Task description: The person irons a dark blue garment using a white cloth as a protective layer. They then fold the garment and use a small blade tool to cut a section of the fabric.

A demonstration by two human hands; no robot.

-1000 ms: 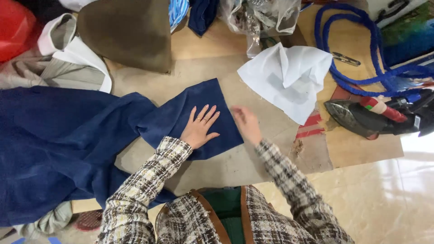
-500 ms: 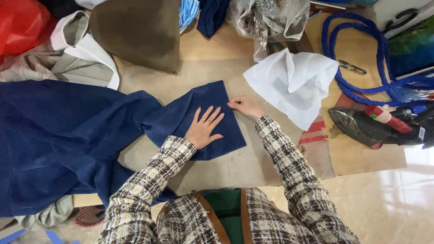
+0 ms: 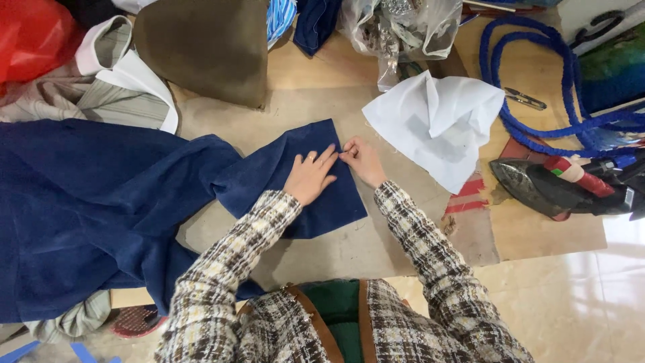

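navy cloth: a dark blue napped fabric [image 3: 295, 181], its squared end spread flat on the tan work board [image 3: 302, 101]; the rest trails left into a big rumpled heap at the board's left side.
left hand: the left hand [image 3: 309, 176] lies flat on the squared end, fingers spread, palm down, pressing, gripping nothing.
right hand: the right hand [image 3: 363, 160] sits at the cloth's right edge, fingertips pinched together on that edge, just beside the left fingertips.
handling: looks soft, limp and fairly light, with a nap that should grip the board instead of sliding; not fragile. it would fold and sag if lifted by one point, so the edge or a corner is the likely place to take hold, with a flat palm to keep it from creeping.
nearby right: a crumpled white cloth [image 3: 437, 124], apart from the navy piece; beyond it a dark clothes iron [image 3: 557, 188] and a looped blue cord [image 3: 537, 87].
nearby top: an olive-brown fabric piece [image 3: 208, 47], a clear plastic bag [image 3: 403, 30].
nearby left: grey and white garments [image 3: 101, 87], a red bag [image 3: 30, 33].
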